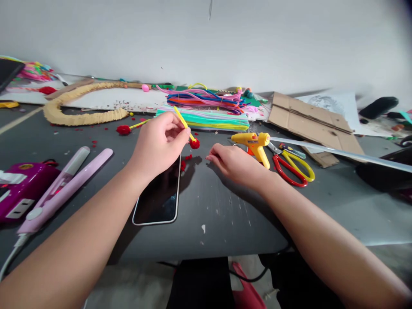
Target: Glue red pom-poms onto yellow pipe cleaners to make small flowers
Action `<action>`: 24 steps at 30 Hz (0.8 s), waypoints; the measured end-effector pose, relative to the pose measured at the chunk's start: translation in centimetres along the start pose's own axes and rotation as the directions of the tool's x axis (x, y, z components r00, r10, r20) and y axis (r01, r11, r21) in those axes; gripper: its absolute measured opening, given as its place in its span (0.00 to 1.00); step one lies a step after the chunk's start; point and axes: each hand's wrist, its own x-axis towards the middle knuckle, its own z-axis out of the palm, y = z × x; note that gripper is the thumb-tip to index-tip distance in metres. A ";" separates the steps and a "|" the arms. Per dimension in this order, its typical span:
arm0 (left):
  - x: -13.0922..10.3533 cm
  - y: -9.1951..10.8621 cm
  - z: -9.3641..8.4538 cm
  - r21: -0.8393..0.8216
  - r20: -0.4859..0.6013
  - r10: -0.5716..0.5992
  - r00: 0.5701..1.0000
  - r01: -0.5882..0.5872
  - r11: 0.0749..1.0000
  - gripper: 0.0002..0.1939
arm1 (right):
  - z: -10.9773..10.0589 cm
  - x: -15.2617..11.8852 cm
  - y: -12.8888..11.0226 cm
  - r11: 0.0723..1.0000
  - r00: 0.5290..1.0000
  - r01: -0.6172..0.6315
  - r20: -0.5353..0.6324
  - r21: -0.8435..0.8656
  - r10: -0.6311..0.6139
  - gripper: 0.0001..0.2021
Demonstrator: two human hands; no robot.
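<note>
Between its thumb and fingers, my left hand pinches a yellow stem tilted down to the right, with a fuzzy red tip at its lower end. Below that hand lies a phone with a dark screen. My right hand is closed low over the table, right of the red tip; its fingertips are pressed together, and anything between them is too small to see. Just behind it rests a yellow glue gun with a long clear stick in its back. Another yellow stem with a red tip lies left of my left hand.
Scissors lie right of the glue gun, near cardboard. Bundled pipe cleaners and a beige curved piece sit at the back. A pink straightener and a purple device are at left.
</note>
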 end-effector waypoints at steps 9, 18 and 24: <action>0.4 -0.6 0.0 -0.069 0.044 -0.064 0.997 0.067 0.995 0.07 | -0.1 -0.2 -0.8 0.993 0.997 -0.008 0.082 -0.114 0.017 0.13; 0.2 -0.1 -0.2 -0.060 0.057 -0.060 0.997 0.063 0.996 0.07 | -1.1 1.3 -0.3 0.972 0.956 -0.203 0.240 0.116 0.171 0.12; 0.2 0.1 -0.2 -0.055 0.056 -0.079 0.995 0.082 0.995 0.08 | -1.0 1.8 -0.4 0.972 0.948 -0.232 0.229 0.026 0.220 0.10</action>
